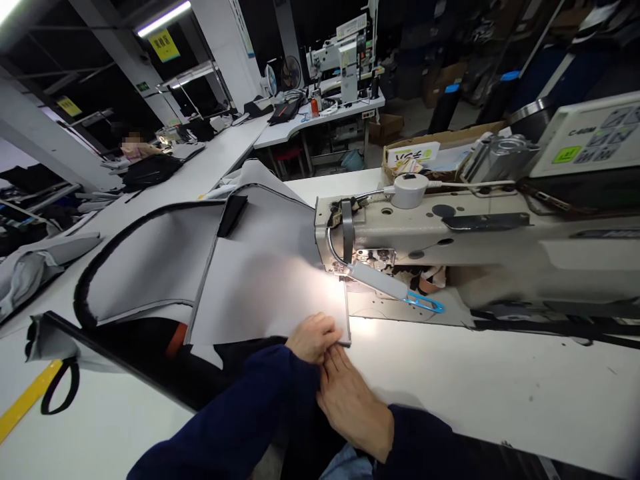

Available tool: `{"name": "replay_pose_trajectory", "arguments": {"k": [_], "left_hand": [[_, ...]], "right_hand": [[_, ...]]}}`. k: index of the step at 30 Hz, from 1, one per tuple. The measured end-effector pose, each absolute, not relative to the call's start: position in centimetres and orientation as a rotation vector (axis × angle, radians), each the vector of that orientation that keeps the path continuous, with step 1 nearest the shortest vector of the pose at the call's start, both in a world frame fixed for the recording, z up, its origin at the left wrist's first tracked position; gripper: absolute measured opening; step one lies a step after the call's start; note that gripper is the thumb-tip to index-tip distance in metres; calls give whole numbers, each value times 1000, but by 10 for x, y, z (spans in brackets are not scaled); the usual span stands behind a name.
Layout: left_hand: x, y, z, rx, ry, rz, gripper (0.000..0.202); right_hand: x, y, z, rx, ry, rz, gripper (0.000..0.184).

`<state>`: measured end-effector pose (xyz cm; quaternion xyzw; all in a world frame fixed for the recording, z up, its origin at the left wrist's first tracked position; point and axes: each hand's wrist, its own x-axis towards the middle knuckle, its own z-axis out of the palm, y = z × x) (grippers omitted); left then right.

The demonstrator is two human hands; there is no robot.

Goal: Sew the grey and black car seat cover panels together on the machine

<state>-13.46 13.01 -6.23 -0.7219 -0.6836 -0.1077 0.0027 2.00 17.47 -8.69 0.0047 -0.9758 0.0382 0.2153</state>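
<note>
A large grey fabric panel (260,273) with black edging lies on the white sewing table (480,380), its right edge under the head of the sewing machine (450,247). My left hand (313,337) rests on the panel's near right corner with fingers curled, pinching the fabric edge. My right hand (353,400) lies just behind it, fingers stretched forward and pressing the same corner flat near the black edge strip (347,320). Both arms wear dark blue sleeves.
Blue-handled snips (424,303) lie on the machine bed by the needle. A control panel (590,137) and a cardboard box (435,150) stand behind the machine. More grey pieces (35,267) lie at the left. Another person sits far back left; other sewing stations stand beyond.
</note>
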Motion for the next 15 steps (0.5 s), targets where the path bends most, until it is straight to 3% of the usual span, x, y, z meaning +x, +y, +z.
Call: {"name": "replay_pose_trajectory", "arguments": {"k": [8,15], "left_hand": [[-154,147,-59,-2271,-2145,-116,28],[-169,165,-55,-2249,-2101,44,30]], "right_hand": [[-2,192,-90,85,-2773,82,49],[-26,207,-86,82,-2772,102,36]]}}
